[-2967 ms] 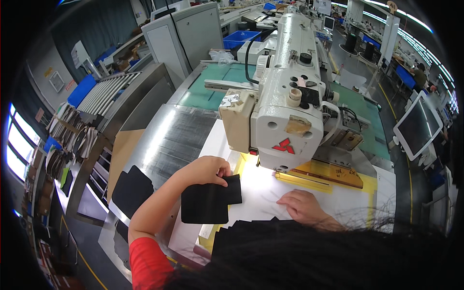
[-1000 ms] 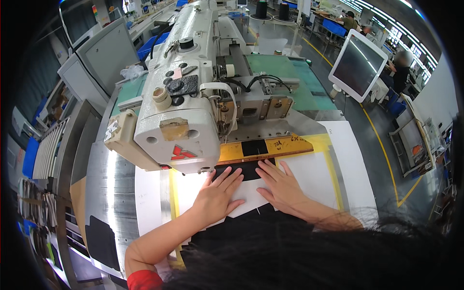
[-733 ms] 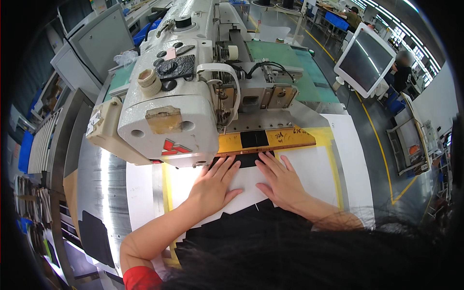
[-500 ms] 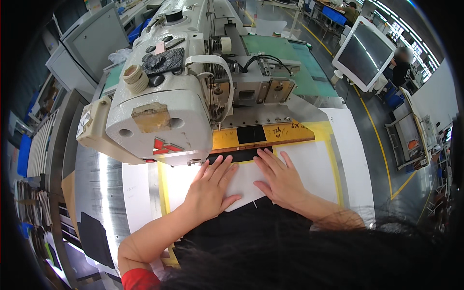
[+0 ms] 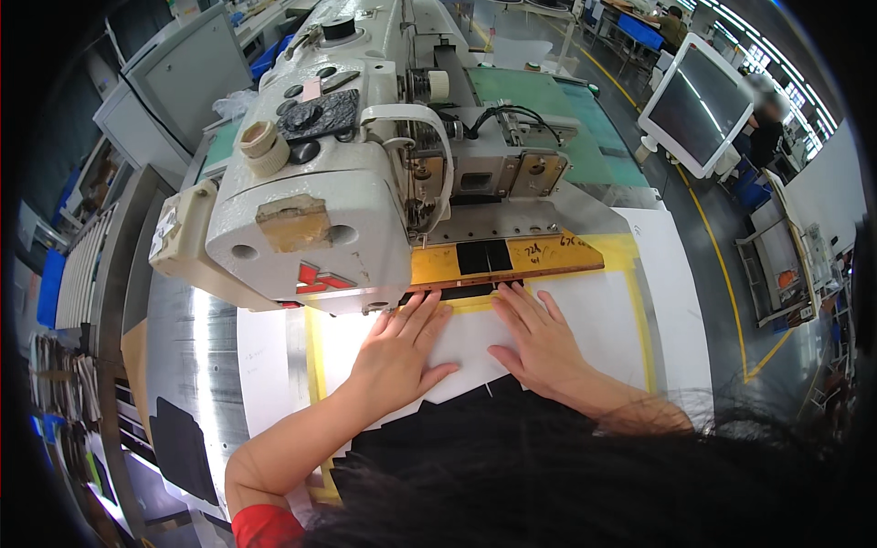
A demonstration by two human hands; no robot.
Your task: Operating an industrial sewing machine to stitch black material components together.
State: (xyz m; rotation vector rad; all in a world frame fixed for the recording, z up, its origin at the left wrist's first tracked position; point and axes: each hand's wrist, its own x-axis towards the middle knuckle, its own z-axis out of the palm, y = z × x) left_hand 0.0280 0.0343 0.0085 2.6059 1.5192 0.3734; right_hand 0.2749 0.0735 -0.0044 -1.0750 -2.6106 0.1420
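A narrow black fabric strip (image 5: 468,293) lies along the front edge of a yellow clamp plate (image 5: 557,257) on a sewing machine (image 5: 306,192). My left hand (image 5: 398,358) lies flat, fingers stretched, its fingertips on the strip's left end near the machine head. Palm down, my right hand (image 5: 541,345) touches the strip's right end with its fingertips, fingers apart. Neither hand grips anything. Beneath both is a white sheet (image 5: 598,320) edged with yellow tape. Part of the strip goes out of sight under the plate.
Black cloth (image 5: 429,447) fills the space below my hands. A dark fabric piece (image 5: 183,447) rests on the metal table (image 5: 206,365) at left. A screen (image 5: 699,105) stands at back right. Farther off, people sit at other work places.
Less of the black strip shows in front of the yellow plate now; it has slid farther under it. My hands stay flat with it. The whole view has shifted slightly.
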